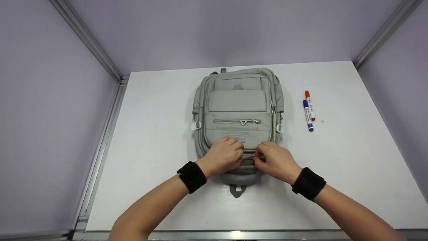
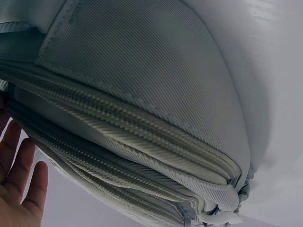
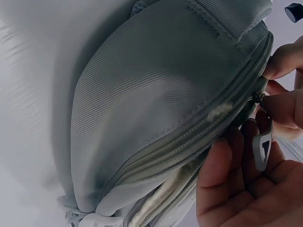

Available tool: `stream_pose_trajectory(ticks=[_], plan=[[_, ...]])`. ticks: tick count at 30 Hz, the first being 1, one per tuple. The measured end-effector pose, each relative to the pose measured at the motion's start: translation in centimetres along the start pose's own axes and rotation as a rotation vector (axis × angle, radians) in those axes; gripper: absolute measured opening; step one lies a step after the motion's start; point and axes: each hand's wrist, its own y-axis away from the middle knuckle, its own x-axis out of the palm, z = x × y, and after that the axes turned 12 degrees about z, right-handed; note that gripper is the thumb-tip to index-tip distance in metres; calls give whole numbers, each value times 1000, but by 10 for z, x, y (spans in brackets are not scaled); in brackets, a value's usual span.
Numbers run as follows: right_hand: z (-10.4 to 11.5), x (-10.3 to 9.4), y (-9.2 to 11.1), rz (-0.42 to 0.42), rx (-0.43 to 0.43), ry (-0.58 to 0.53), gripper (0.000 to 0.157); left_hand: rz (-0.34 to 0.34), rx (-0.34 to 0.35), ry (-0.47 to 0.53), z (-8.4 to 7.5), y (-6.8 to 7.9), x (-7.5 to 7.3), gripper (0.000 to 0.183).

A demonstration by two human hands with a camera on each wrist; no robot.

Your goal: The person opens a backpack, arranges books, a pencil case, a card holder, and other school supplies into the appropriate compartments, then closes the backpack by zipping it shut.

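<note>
A grey-green backpack (image 1: 239, 100) lies on its back on the white table, front pockets facing up. At its near end, my left hand (image 1: 225, 154) grips the fabric beside a zipper; in the left wrist view part of that hand (image 2: 21, 184) shows, thumb out of sight. Just to the right, my right hand (image 1: 276, 160) pinches the zipper slider (image 3: 258, 98) between thumb and finger. Its pale, looped pull tab (image 3: 262, 151) hangs over the palm. Several zipper tracks (image 2: 118, 113) curve along the bag's edge.
Right of the backpack, a red-capped marker (image 1: 310, 105) and a blue-capped marker (image 1: 308, 115) lie touching on the table (image 1: 354, 160). A dark loop (image 1: 237, 191) sticks out at the bag's near end. Lilac panels (image 1: 240, 33) with metal edging surround the table.
</note>
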Motion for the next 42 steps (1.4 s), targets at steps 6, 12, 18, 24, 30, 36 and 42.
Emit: stream_pose_trajectory(ticks=[6, 12, 18, 24, 30, 36, 42], plan=[[-6, -6, 6, -14, 16, -6, 11, -5, 7, 26, 1, 0, 0, 10], [-14, -12, 12, -25, 34, -11, 14, 32, 22, 47, 2, 0, -1, 11], [-24, -16, 18, -32, 67, -3, 12, 65, 32, 58, 3, 0, -3, 9], [-32, -21, 21, -41, 77, 11, 9, 56, 38, 58, 3, -1, -2, 9], [-41, -24, 20, -117, 52, 87, 9, 63, 44, 58, 3, -1, -2, 11], [-48, -27, 20, -137, 64, 83, 11, 67, 39, 56, 2, 0, 0, 9], [-48, -28, 21, -153, 53, 72, 11, 82, 14, 66, -3, -10, 1, 16]])
